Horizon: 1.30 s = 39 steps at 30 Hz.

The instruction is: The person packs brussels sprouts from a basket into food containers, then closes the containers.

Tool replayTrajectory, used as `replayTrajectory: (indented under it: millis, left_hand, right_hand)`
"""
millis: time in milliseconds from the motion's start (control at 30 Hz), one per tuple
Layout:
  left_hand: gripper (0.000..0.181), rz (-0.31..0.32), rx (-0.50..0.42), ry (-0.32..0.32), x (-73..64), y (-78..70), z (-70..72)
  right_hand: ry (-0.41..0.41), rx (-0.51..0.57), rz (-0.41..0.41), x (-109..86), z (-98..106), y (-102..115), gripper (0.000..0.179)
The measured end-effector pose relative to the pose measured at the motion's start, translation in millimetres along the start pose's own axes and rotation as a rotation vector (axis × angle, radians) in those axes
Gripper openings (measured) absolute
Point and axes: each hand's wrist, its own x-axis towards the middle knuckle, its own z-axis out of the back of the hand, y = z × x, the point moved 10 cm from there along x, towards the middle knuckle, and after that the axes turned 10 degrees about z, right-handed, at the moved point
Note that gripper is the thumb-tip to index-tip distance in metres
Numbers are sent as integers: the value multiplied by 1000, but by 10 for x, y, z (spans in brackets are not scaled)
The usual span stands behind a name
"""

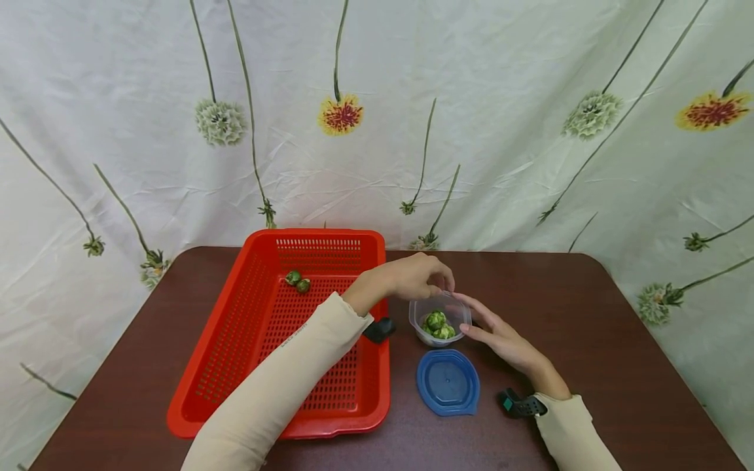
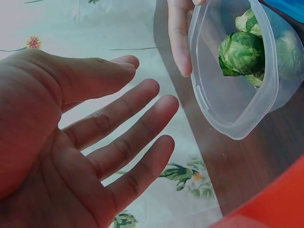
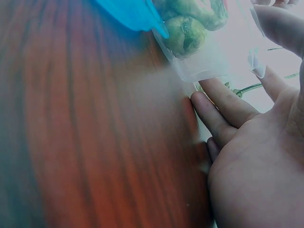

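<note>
In the head view a clear plastic container (image 1: 419, 314) stands right of the basket, with several Brussels sprouts (image 1: 436, 320) inside. My left hand (image 1: 415, 276) reaches across over its far-left rim; the left wrist view shows this hand (image 2: 114, 137) with spread fingers and nothing in them. At the container's right side, my right hand (image 1: 501, 340) rests its extended fingers and thumb. The right wrist view has the right hand's (image 3: 256, 137) fingers lying along the container's wall. A blue lid (image 1: 448, 383) lies on the table in front of the container.
A large red plastic basket (image 1: 381, 366) takes up the table's left half, two Brussels sprouts (image 1: 297, 281) at its far end. My left forearm passes over it. Behind the dark wooden table (image 1: 542, 294) hangs a floral cloth (image 1: 377, 163).
</note>
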Motion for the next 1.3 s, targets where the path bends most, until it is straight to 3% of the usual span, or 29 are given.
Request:
replayTrajectory:
  millis: [433, 1033, 1300]
  left_hand:
    - [25, -13, 9, -57, -156, 68, 128]
    - [24, -1, -115, -173, -438, 411, 377]
    - [25, 50, -162, -191, -519, 546, 450]
  right_hand:
    - [7, -8, 21, 14, -3, -15, 59]
    - [-9, -29, -1, 5, -3, -14, 59]
    - [-6, -26, 16, 16, -1, 10, 59]
